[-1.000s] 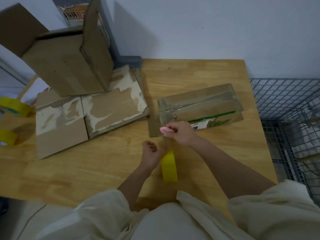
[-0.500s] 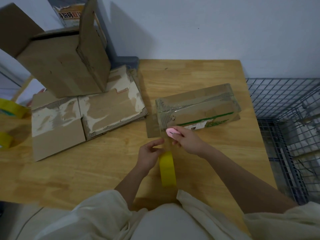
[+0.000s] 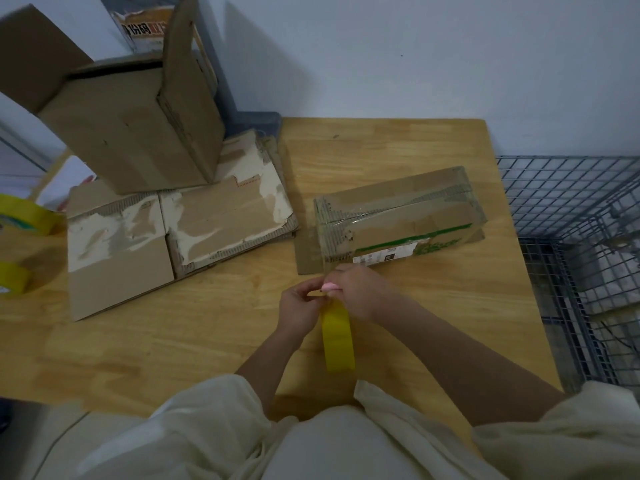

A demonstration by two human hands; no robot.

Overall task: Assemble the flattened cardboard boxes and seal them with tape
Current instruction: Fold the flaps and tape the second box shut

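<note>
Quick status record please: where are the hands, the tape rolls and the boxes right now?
left hand: pinching the top of the yellow tape roll
right hand: holding a pink object at the roll's top
roll: on edge on the wooden table
taped box: lying just beyond the hands
flattened boxes: stacked at left, open box on them
spare tape rolls: far left

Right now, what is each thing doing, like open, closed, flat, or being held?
Small box: closed, taped on top, lying on the table.
Tall box: standing, top flaps open.
Flat boxes: folded flat, stacked under the tall box.
Yellow tape roll: on edge, held.
Left hand: pinching the tape.
Right hand: gripping a pink tool at the tape.
Spare tape rolls: untouched.
</note>
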